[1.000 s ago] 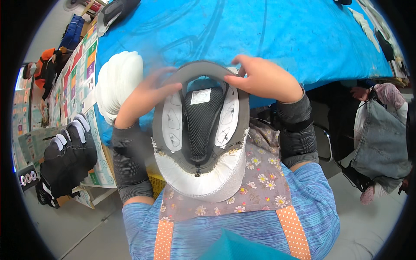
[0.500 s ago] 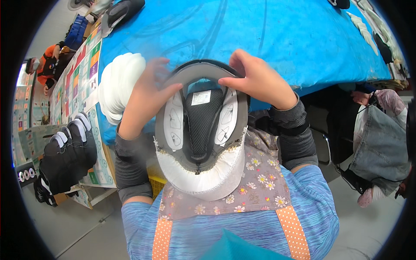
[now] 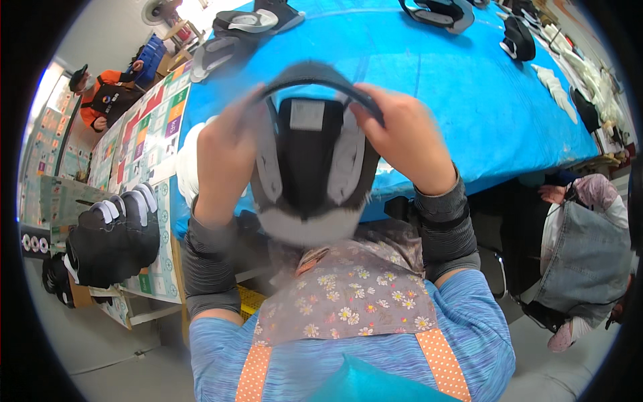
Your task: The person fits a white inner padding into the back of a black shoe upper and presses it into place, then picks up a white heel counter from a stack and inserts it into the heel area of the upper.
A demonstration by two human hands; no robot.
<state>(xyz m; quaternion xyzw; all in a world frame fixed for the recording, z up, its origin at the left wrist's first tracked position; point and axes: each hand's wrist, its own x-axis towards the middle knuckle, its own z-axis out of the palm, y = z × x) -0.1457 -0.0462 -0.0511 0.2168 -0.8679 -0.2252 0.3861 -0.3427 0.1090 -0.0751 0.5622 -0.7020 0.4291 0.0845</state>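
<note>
A padded liner (image 3: 311,151), rounded like the inside of a helmet, hangs in front of my chest, blurred by motion. It has a dark curved band on top, a black middle pad with a white label, pale stitched pads at both sides and a light lower lip. My left hand (image 3: 231,151) grips the band's left end, its fingers partly hidden and smeared. On the other end my right hand (image 3: 405,130) is closed, thumb inside the band. White rounded pads (image 3: 189,161) lie stacked on the blue table cover, just left of my left hand.
Similar liners (image 3: 248,23) lie at the far edge of the blue-covered table (image 3: 455,87). Black padded pieces (image 3: 114,234) hang over a side table on the left. Beyond it stands a person in orange (image 3: 110,100); another person (image 3: 583,248) sits on the right.
The liner has risen away from my lap and tilted, its top band now upright. Both hands have closed on the band from a looser hold. The view has tipped up, showing more far table.
</note>
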